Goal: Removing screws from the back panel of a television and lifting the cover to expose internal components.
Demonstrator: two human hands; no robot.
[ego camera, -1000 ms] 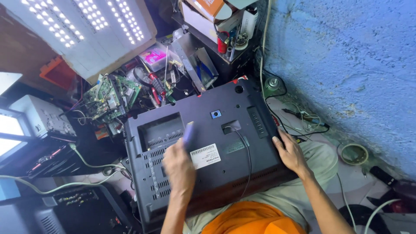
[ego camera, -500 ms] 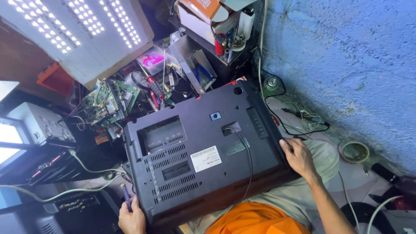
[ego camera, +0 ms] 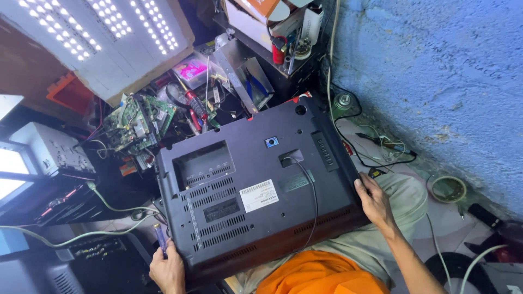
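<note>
Left hand [ego camera: 168, 270] now seemingly grips tilted television [ego camera: 256, 185].

A white rectangular label [ego camera: 259, 195] with a black barcode strip sits near the middle of the black television back [ego camera: 256, 179]. A small blue square sticker [ego camera: 271, 142] lies above it. An orange-and-white cardboard box [ego camera: 261, 11] stands at the top edge.

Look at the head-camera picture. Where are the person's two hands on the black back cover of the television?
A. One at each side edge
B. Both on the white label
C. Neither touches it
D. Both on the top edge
A: the left hand grips the lower left edge of the black back cover and the right hand grips its right edge.
</note>
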